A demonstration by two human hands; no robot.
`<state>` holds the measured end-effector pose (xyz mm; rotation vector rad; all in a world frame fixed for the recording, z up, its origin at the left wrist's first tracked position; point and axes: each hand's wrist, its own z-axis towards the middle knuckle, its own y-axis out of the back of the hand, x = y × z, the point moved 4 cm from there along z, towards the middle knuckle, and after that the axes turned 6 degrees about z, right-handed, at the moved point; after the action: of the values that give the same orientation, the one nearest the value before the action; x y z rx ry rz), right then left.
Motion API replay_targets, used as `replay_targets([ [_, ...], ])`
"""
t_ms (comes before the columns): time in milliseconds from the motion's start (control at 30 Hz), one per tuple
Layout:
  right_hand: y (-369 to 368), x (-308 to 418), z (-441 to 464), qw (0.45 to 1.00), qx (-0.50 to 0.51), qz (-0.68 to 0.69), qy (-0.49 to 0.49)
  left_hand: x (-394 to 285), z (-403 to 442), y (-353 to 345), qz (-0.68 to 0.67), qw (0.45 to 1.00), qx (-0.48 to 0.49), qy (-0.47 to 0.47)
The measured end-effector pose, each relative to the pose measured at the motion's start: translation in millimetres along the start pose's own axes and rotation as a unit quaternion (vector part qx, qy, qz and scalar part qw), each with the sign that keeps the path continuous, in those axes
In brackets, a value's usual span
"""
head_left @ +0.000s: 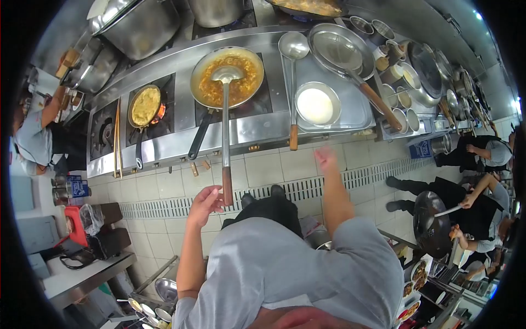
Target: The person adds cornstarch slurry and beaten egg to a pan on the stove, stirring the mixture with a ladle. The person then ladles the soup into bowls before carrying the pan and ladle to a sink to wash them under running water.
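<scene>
The left hand (205,206) is half open, fingers loosely curled beside the wooden end of a ladle (226,126); contact is unclear. The right hand (326,158) is blurred, its grip unreadable. Farther off, the ladle's bowl sits in a saucy pan (194,83), left of a tray (353,111).

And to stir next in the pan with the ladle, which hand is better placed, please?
The left hand, I think: it is right by this ladle's handle, though contact is unclear. The right hand is farther from the pan, nearer the other ladle.
</scene>
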<state>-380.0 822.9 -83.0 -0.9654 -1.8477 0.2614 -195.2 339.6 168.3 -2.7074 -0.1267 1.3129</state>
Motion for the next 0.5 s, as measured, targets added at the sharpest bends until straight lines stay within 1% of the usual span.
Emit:
replay_targets([
  [100, -9, 17, 48, 0.992, -0.100, 0.053, -0.049, 7, -17, 9, -0.013, 0.999, -0.025, 0.033],
  [200, -23, 27, 50, 0.983, -0.153, 0.013, -0.097, 9, -32, 14, -0.015, 0.998, -0.056, 0.039],
  [300, -24, 23, 53, 0.985, -0.152, 0.004, -0.076, 15, -38, 15, -0.041, 0.996, -0.077, 0.030],
  [400, -21, 24, 55, 0.987, -0.135, 0.009, -0.083, 17, -42, 13, -0.067, 0.993, -0.090, 0.025],
  [500, -21, 27, 55, 0.985, -0.140, 0.002, -0.097, 20, -41, 12, -0.087, 0.992, -0.091, 0.019],
])
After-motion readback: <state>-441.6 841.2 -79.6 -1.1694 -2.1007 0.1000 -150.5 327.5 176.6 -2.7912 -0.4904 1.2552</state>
